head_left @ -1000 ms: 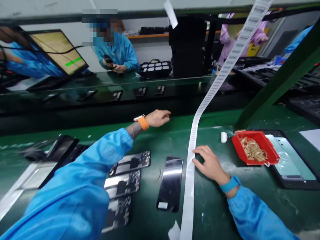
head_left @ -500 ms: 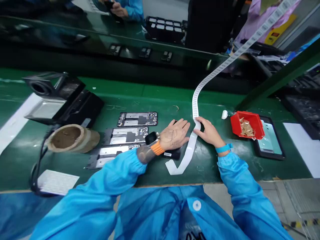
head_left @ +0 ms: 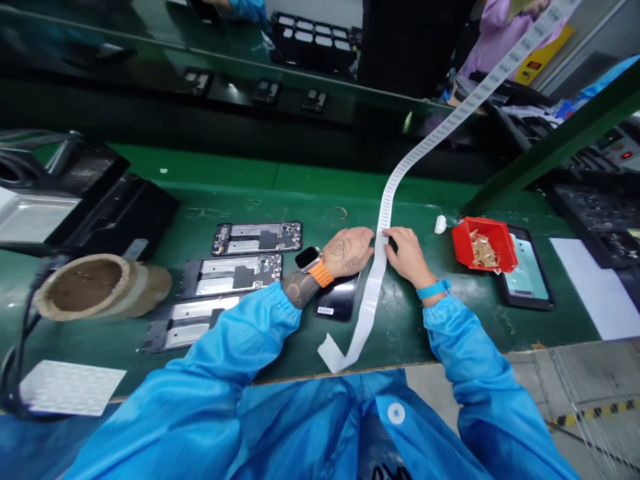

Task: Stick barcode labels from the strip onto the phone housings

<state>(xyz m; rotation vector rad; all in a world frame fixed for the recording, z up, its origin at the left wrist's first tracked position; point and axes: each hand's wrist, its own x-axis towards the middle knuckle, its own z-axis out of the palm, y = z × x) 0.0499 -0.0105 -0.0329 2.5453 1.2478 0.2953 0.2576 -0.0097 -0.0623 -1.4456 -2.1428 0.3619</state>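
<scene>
A long white strip of barcode labels [head_left: 384,217] runs down from the upper right, and its blank end bends back at the table's front edge. My right hand [head_left: 406,255] is closed with its fingertips on the strip's right edge. From the left side, my left hand [head_left: 347,252] meets the same strip, its fingers curled and pressed together at the left edge. Whether a single label is between those fingers is too small to see. Partly under my left hand lies a black phone [head_left: 336,303] with a small white label.
Several opened phone frames [head_left: 235,273] lie to the left, beside a cardboard tube [head_left: 145,290] and a black device [head_left: 135,213]. On the right, a red bin [head_left: 463,247] holds rubber bands, next to a black tray [head_left: 543,297]. A green post [head_left: 530,167] slants behind.
My left hand has gone from flat, spread fingers to curled ones at the strip's edge, uncovering more of the black phone. The strip lies straighter between my hands. The view has shifted rightward.
</scene>
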